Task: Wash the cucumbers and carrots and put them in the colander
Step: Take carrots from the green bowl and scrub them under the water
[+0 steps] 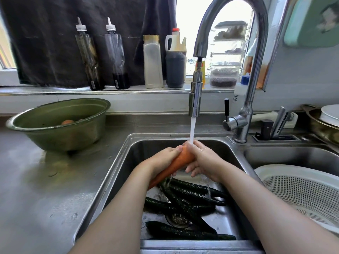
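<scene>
A carrot (181,162) is held with both hands under water (192,129) running from a chrome tap (196,99) over a steel sink (128,162). The left hand (163,160) has its grip closed round the carrot's middle. The right hand (203,162) curls over the thick end, directly beneath the stream, its grip likewise closed on the carrot. The carrot slants from that end down toward 7 o'clock. Below it, several dark cucumbers (189,200) lie crossed over one another on the sink floor, around the drain (178,219). A white colander (300,186) sits in the neighbouring basin at 3 o'clock. At 10 o'clock, a green bowl (55,132) on the worktop (36,189) holds what may be a second carrot (67,122) — only an orange end shows.
</scene>
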Available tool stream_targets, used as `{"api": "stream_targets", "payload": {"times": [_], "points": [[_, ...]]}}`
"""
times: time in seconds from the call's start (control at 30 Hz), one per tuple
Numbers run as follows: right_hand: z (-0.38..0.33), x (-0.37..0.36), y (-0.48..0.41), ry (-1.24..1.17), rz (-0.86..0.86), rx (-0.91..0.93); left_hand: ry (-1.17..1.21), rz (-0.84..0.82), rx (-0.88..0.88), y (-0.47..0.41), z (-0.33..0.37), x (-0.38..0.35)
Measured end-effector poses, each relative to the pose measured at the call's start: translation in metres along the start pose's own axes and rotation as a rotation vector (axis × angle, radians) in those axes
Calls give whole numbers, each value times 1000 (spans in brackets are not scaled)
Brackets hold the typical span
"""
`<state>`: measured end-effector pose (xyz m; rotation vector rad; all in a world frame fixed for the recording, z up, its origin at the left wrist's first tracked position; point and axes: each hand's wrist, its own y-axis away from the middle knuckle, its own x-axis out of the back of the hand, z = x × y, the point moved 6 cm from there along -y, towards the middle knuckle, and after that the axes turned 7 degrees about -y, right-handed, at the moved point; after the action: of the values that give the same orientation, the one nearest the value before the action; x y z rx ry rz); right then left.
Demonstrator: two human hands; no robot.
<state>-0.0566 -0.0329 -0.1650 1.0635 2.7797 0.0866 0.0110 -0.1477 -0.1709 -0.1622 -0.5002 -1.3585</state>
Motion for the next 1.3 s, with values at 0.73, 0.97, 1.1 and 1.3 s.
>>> {"api": "stream_targets", "payload": {"times": [0.73, 0.97, 1.1, 1.3], "points": [[-3, 6, 2, -177, -82, -46, -17, -33, 81, 0, -8, 7], [-6, 1, 0, 86, 87, 21, -83, -85, 106, 0, -5, 1], [-3, 6, -2, 15, 143, -11, -133, -89, 95, 0, -3, -2], [0, 8, 2, -199, -36, -92, -151, 40, -15, -1, -8, 16]]}}
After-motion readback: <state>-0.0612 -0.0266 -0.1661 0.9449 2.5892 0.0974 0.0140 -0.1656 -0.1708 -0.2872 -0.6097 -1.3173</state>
